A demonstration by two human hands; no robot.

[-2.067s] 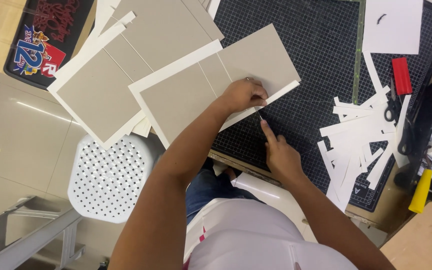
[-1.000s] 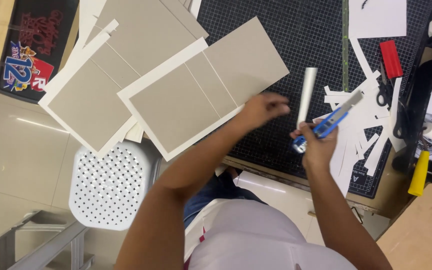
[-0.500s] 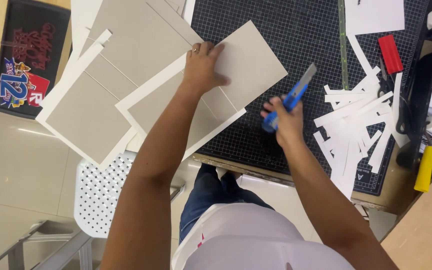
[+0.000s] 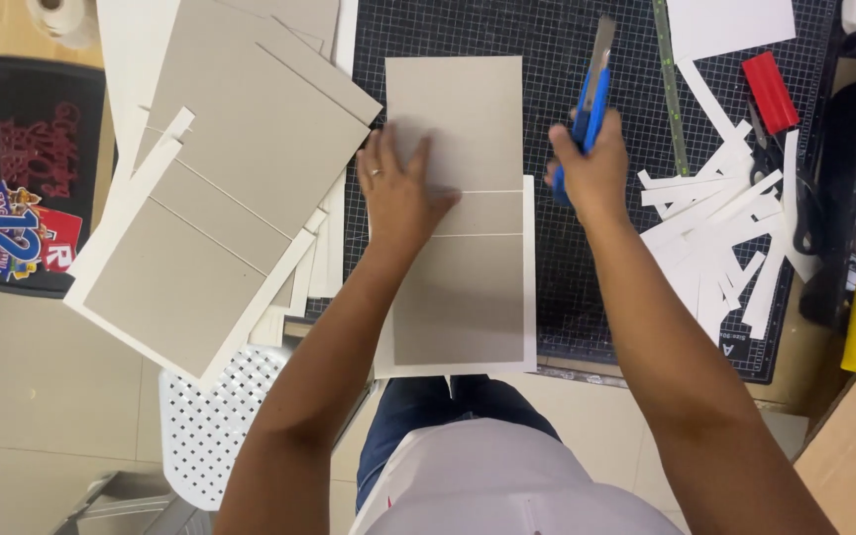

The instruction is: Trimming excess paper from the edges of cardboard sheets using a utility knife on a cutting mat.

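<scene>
My hands at the cutting mat (image 4: 567, 297) — card and knife.
My left hand (image 4: 398, 193) lies flat, fingers spread, on the grey card (image 4: 463, 267) lying on the mat; my right hand (image 4: 591, 168) is clamped around a blue knife (image 4: 591, 94) — blade pointing away.

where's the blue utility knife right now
In the head view the blue utility knife is gripped in the right hand, blade pointing away, over the cutting mat just right of the grey board.
</scene>
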